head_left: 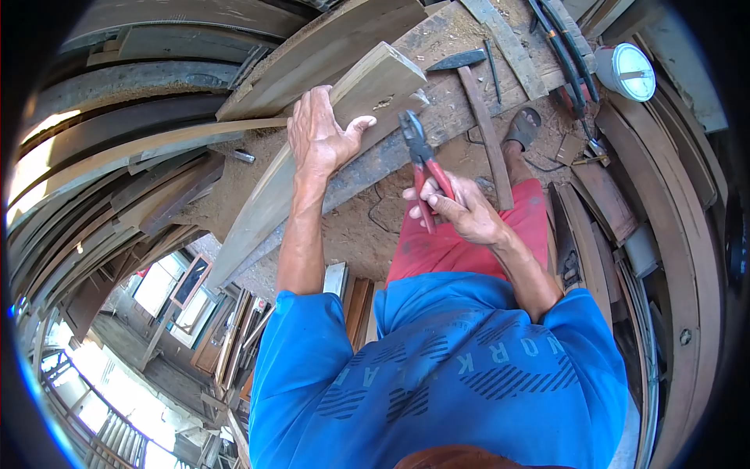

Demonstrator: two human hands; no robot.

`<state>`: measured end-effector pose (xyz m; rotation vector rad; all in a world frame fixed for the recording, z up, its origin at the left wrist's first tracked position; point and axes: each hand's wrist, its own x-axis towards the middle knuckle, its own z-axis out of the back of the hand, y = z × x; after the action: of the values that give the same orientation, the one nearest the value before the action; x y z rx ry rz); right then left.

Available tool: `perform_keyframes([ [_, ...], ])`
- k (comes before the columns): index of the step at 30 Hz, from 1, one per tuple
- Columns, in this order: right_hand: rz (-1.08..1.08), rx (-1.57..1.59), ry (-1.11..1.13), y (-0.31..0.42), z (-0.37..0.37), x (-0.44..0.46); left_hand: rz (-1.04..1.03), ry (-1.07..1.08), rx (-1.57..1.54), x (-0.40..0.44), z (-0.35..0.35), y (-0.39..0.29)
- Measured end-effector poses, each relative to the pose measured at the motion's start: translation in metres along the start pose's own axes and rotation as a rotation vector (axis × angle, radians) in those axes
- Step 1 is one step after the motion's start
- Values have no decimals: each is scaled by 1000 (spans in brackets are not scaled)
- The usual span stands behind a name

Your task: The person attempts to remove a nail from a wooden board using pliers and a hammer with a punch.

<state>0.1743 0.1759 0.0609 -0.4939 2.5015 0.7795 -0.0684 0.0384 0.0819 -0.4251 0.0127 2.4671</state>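
Red-handled pliers (416, 141) are held in my right hand (466, 209), their jaws pointing up beside the end of a wooden plank (383, 82). My left hand (322, 134) rests on that plank near its end, fingers extended and thumb spread, with no tool in it. The plank lies on a long wooden bench (445, 102) and runs down to the left. Just beyond the pliers, a hammer (486, 133) with a dark metal head and wooden handle lies across the bench edge. A thin dark rod (493, 72) is beside the hammer.
A white bucket (631, 73) stands at the upper right, near a long black-handled tool (564, 51). Stacked boards (148, 86) fill the left side, and more boards (668, 203) stand on the right. Sawdust and a thin cable cover parts of the ground.
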Motion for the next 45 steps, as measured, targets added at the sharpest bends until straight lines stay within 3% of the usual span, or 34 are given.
perform_keyframes([
  [7, -75, 146, 114, -4, -10, 26, -3, -22, 1, -3, 0, -1],
  [10, -150, 266, 36, 4, -16, 26, -7, -37, -14, -5, 0, -3],
  [14, -10, 490, 64, -25, -5, 29, -43, -60, -23, -7, -3, 1],
  [20, -121, 308, -73, -24, -11, 26, -8, -59, 2, -13, 0, -9],
  [27, -116, 532, 109, -22, -1, 26, 156, -6, 13, -6, 5, -25],
  [33, -275, 544, 178, -19, 4, 34, 134, -24, 26, -6, 2, -25],
  [39, -295, 532, 193, -23, 3, 37, -85, 10, -74, -10, 2, 0],
  [45, -301, 552, 204, -23, 1, 40, 39, -8, -5, -7, -6, -8],
])
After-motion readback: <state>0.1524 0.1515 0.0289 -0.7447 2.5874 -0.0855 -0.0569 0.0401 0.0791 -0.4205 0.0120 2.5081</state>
